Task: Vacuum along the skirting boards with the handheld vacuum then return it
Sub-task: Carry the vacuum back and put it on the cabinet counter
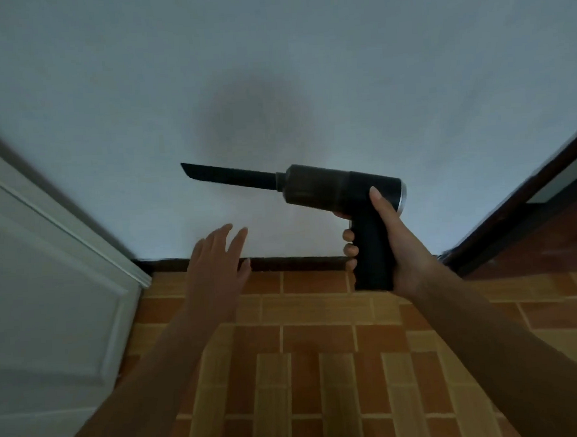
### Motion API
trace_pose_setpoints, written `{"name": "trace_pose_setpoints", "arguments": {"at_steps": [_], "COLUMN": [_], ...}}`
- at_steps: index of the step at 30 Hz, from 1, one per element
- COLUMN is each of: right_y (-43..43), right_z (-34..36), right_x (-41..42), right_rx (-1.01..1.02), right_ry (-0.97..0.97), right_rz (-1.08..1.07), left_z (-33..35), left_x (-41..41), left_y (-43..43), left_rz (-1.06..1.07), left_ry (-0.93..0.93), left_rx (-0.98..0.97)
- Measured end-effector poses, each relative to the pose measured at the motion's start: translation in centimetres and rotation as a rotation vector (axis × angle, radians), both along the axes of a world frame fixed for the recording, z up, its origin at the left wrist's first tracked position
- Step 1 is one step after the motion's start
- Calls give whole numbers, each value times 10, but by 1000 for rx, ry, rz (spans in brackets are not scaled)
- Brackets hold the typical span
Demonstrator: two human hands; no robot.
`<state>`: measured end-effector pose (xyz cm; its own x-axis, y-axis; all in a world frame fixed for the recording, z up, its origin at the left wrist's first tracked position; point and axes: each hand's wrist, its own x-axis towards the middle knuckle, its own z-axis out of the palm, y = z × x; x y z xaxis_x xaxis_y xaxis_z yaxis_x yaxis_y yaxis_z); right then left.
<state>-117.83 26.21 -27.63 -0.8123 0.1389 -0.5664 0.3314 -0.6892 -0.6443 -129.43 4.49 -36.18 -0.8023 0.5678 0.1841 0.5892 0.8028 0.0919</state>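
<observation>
My right hand (400, 245) grips the handle of a black pistol-shaped handheld vacuum (332, 190), held up in front of a pale wall. Its long narrow crevice nozzle (227, 174) points left and slightly up, well above the floor. My left hand (215, 260) is held out below the nozzle with fingers spread and holds nothing. A dark skirting board (296, 263) runs along the foot of the wall, partly hidden behind both hands and the vacuum's handle.
A white panelled door (47, 267) stands on the left, meeting the wall at the corner. A dark door frame (523, 210) is on the right. The floor (323, 368) is orange and tan brick-pattern tile. A dim round shadow lies on the wall above the vacuum.
</observation>
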Motion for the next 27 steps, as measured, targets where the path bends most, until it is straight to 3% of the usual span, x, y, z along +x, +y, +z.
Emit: {"name": "trace_pose_setpoints", "arguments": {"at_steps": [6, 11, 17, 27], "right_y": [2, 4, -9, -61], "right_z": [162, 244, 278, 294], "right_x": [49, 83, 119, 212], "right_rx": [-11, -19, -19, -53], "right_ry": [60, 63, 78, 191], "right_rz": [38, 110, 197, 373], "left_z": [167, 257, 309, 333], "left_x": [69, 123, 176, 309], "left_y": [-3, -12, -33, -104], "left_rz": [35, 169, 243, 357], "left_ry": [54, -69, -85, -32], "left_rx": [199, 296, 263, 244]}}
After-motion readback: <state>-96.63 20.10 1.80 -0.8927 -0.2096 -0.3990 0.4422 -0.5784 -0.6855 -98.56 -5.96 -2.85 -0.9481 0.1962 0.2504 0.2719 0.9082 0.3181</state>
